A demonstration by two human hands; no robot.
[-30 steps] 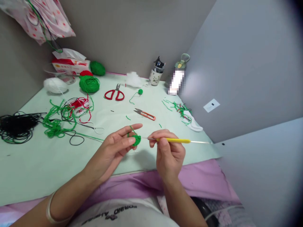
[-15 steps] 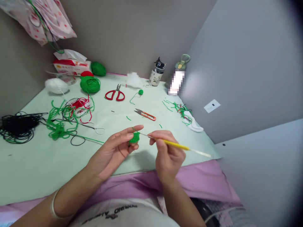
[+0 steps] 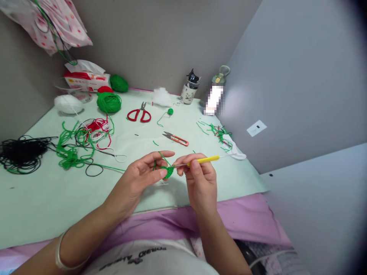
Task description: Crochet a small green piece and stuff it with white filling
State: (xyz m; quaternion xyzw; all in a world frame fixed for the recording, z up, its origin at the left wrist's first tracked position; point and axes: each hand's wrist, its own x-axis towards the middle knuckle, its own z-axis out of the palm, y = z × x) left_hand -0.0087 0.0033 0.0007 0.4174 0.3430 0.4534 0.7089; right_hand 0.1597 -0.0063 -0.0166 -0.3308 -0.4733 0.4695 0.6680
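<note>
Left hand (image 3: 139,173) pinching a small green crocheted yarn piece (image 3: 169,173), right hand (image 3: 201,175) gripping a yellow-handled metal crochet hook (image 3: 208,159), tip at the piece, both on the near side of orange-handled metal thread snips (image 3: 180,141), pale green tabletop (image 3: 43,206) beneath

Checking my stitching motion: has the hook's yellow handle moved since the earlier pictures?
Yes: the handle has shifted left and up in the picture, nearer the snips.
</note>
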